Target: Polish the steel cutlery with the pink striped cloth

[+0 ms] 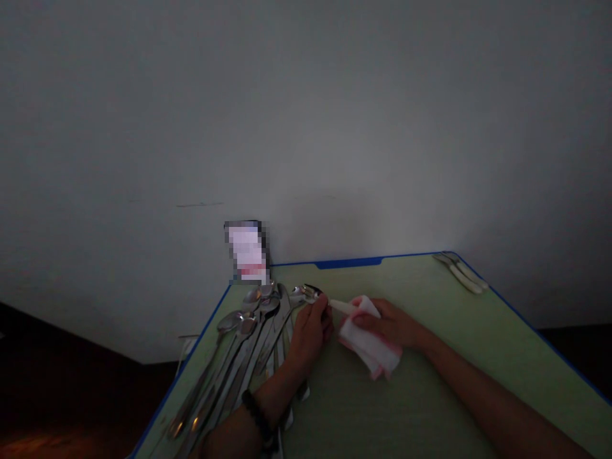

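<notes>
Lower centre of the frame, the left hand (310, 328) pinches a fork (340, 306) near its head; the right hand (393, 324) clamps a cloth (370, 345) on its other end. Spoons (231, 320) lie lower left.

Person's left hand (310, 330) pinched, right hand (389, 322) curled near it; left forearm (276, 389) and right forearm (478, 389) slanting inward.
</notes>
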### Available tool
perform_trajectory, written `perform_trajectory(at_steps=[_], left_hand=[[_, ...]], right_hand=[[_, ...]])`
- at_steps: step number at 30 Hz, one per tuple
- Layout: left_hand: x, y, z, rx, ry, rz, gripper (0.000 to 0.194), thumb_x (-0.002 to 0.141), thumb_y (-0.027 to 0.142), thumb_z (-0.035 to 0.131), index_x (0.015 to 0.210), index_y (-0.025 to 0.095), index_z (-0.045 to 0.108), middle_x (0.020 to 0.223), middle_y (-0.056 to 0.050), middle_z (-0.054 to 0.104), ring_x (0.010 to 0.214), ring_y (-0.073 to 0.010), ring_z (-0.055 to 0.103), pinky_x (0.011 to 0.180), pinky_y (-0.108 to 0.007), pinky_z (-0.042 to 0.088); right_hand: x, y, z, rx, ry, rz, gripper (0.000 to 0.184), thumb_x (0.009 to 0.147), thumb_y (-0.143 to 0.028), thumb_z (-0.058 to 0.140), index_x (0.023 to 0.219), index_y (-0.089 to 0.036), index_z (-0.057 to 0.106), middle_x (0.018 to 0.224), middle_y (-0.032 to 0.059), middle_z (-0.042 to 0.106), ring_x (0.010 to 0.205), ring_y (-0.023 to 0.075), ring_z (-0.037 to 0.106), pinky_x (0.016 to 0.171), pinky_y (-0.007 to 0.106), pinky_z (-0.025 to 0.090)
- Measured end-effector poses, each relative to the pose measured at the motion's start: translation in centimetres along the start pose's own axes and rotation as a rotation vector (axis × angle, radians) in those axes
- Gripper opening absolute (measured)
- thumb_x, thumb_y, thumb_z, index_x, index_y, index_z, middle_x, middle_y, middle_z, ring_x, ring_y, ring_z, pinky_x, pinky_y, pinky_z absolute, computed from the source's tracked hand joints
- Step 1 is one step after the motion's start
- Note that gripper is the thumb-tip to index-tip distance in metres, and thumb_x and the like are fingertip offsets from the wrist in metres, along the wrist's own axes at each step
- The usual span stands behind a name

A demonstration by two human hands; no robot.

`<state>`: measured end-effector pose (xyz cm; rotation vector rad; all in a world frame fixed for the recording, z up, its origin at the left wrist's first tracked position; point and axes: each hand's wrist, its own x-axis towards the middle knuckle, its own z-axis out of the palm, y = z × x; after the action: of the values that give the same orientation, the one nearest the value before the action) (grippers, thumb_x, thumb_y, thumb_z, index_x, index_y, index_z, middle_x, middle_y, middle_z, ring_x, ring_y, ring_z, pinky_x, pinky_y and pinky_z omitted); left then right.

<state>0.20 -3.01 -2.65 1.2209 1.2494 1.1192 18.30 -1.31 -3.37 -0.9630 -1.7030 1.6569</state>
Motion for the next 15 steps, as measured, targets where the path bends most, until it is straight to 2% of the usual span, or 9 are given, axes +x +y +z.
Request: perform_trajectory(at_steps=[3, 6, 8, 12, 15], left_hand=[[0.11, -0.09, -0.05, -0.035, -0.007, 0.029, 0.037, 0.084, 0.048, 0.037, 0.066, 0.017, 0.045, 0.046, 0.008, 0.034, 0.037, -0.0066, 0.033, 0.035, -0.018, 0.025], [0.02, -0.21, -0.13, -0.056, -0.063, 0.069, 0.032, 0.082, 0.045, 0.046, 0.094, 0.016, 0.052, 0.051, 0.007, 0.041, 0.041, -0.0069, 0.038, 0.038, -0.017, 0.029], [-0.03, -0.26, -0.19, -0.062, -0.093, 0.08, 0.034, 0.08, 0.042, 0.05, 0.103, 0.016, 0.052, 0.054, 0.006, 0.046, 0.045, -0.0078, 0.043, 0.042, -0.017, 0.033], [0.07, -0.13, -0.24, -0.061, -0.159, 0.075, 0.031, 0.073, 0.035, 0.061, 0.096, 0.014, 0.057, 0.067, 0.0, 0.06, 0.06, -0.0134, 0.057, 0.054, -0.021, 0.043], [0.24, 0.05, -0.24, -0.057, -0.19, 0.088, 0.025, 0.072, 0.032, 0.062, 0.089, 0.013, 0.06, 0.07, -0.002, 0.063, 0.065, -0.0154, 0.059, 0.059, -0.023, 0.045]], right_hand=[[-0.11, -0.05, -0.33, 0.102, 0.026, 0.016, 0.035, 0.076, -0.044, 0.057, 0.097, -0.016, 0.052, 0.074, 0.0001, 0.056, 0.059, 0.0097, 0.051, 0.052, 0.02, 0.04], [-0.09, -0.05, -0.66, 0.023, 0.045, 0.031, 0.036, 0.08, -0.048, 0.051, 0.09, -0.014, 0.056, 0.073, 0.0012, 0.056, 0.06, 0.0101, 0.05, 0.054, 0.021, 0.039], [-0.04, 0.02, -0.82, -0.052, 0.034, 0.022, 0.039, 0.081, -0.05, 0.049, 0.083, -0.012, 0.059, 0.07, 0.0015, 0.056, 0.06, 0.0101, 0.049, 0.054, 0.02, 0.038], [0.02, 0.31, -0.95, -0.082, 0.006, 0.022, 0.041, 0.08, -0.051, 0.048, 0.08, -0.012, 0.06, 0.067, 0.0012, 0.056, 0.057, 0.0093, 0.048, 0.051, 0.02, 0.036], [0.09, 0.47, -0.97, -0.07, -0.011, 0.02, 0.041, 0.08, -0.051, 0.048, 0.081, -0.012, 0.06, 0.068, 0.0014, 0.057, 0.057, 0.0096, 0.049, 0.051, 0.02, 0.037]])
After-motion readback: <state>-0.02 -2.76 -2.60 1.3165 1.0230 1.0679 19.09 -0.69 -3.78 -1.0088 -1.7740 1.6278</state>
